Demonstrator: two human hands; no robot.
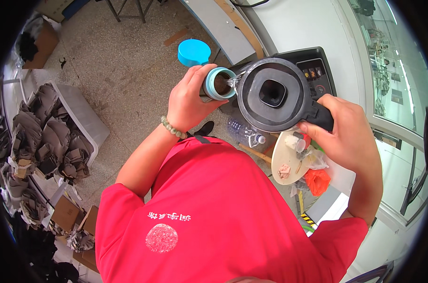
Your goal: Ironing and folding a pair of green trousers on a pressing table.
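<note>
Head view. Kettle [273, 94]: right hand [346, 129], fingers curled round handle [321, 116]; handle aimed lower right, spout side left, beside the mouth of bottle [209, 86]. Bottle: left hand [190, 92], fingers wrapped round its side; mouth facing up to the camera, long axis near the line of sight. Water [232, 82]: running from kettle into bottle. Blue cap [193, 52]: just beyond bottle. Floor [129, 61]: speckled, below.

The kettle [251, 101] has a smooth, matt plastic lid [253, 78]. Left of the kettle, the flask cap [193, 51] looks smooth plastic; below the kettle, the bottle [243, 132] is glossy clear plastic and the shirt [223, 188] matt cloth.
</note>
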